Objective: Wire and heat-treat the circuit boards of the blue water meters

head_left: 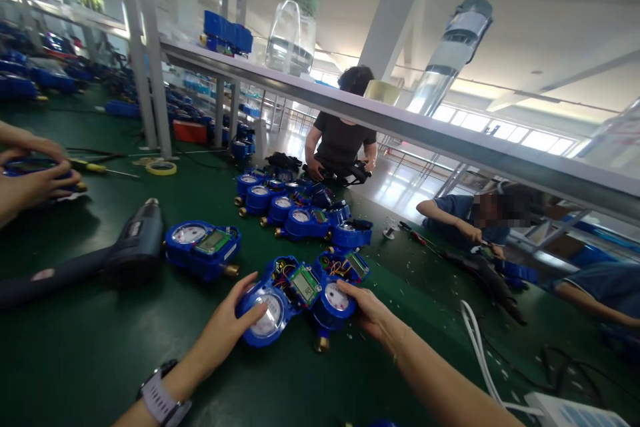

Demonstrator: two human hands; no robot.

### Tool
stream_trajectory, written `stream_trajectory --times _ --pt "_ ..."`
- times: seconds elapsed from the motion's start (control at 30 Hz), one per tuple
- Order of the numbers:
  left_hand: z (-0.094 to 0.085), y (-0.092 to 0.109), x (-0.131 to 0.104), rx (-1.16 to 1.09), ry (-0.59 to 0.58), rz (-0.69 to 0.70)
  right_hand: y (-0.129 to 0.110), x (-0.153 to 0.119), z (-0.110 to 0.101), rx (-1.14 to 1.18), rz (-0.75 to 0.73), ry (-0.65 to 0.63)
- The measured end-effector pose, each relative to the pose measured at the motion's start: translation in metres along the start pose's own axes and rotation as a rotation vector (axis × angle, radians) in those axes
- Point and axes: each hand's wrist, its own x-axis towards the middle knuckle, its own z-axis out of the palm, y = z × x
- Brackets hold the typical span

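Two open blue water meters lie side by side on the green table in front of me. My left hand (227, 327) rests on the left meter (277, 300), thumb on its round dial face; its circuit board and small screen are exposed. My right hand (367, 310) grips the right meter (340, 287) from its right side, fingers at the dial. A watch sits on my left wrist.
A black heat gun (127, 250) lies at left beside another blue meter (203, 247). Several more meters (300, 210) are clustered behind. Another person's hands (30, 173) work at far left; other people sit across the table. A white cable (480, 353) runs at right. A metal shelf rail (400, 123) crosses overhead.
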Motion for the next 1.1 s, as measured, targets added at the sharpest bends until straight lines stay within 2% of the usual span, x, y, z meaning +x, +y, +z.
stream_trajectory --times 0.13,0.23,0.47,0.67,0.8,1.1 --pt "-0.006 0.009 -0.028 -0.098 0.021 -0.024 0.011 -0.022 0.002 -0.063 0.012 -0.029" --pt "-0.006 0.021 -0.038 -0.172 0.01 -0.069 0.023 -0.037 0.003 -0.042 0.024 -0.047" --pt "-0.007 0.033 -0.04 -0.236 0.026 -0.169 0.037 -0.058 0.002 0.095 0.09 -0.089" --pt "-0.005 0.036 -0.041 -0.25 0.07 -0.18 0.038 -0.056 -0.002 -0.026 0.195 -0.115" --pt "-0.006 0.035 -0.041 -0.256 0.087 -0.193 0.043 -0.058 0.001 0.033 0.148 -0.093" --pt "-0.006 0.033 -0.04 -0.269 0.095 -0.17 0.044 -0.072 0.003 0.022 -0.117 0.008"
